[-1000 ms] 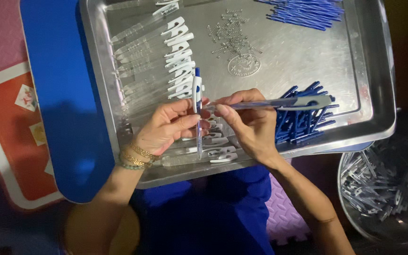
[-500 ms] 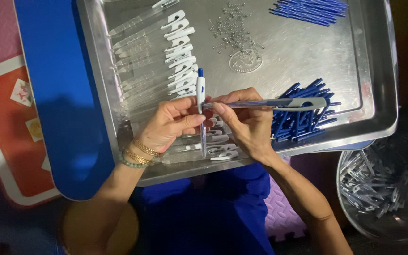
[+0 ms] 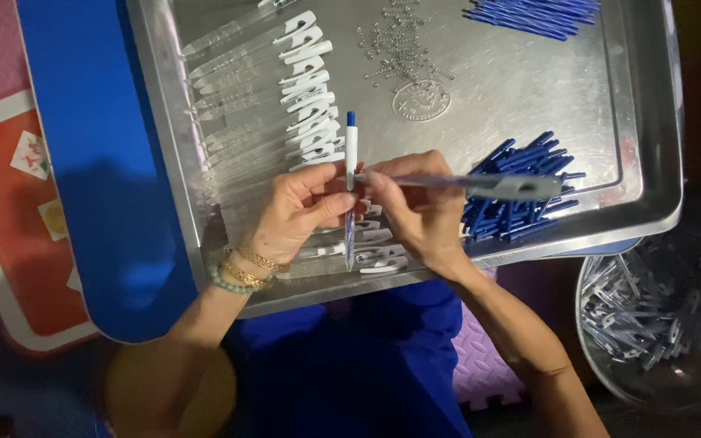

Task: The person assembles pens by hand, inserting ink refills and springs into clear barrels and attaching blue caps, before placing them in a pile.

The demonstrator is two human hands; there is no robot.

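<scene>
here, over the steel tray:
left hand: pinching an upright pen, long axis toward the tray's far rim;
right hand: gripping a crosswise pen barrel, its end at the pen, pointing rightward

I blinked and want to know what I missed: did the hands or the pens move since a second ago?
Hardly. The left hand kept the upright white pen with the blue cap pinched, and the right hand kept the clear pen barrel lying sideways toward the blue pen parts. Only the view shifted slightly. Nothing was picked up or let go; the silver metal tray stayed as it was.
</scene>
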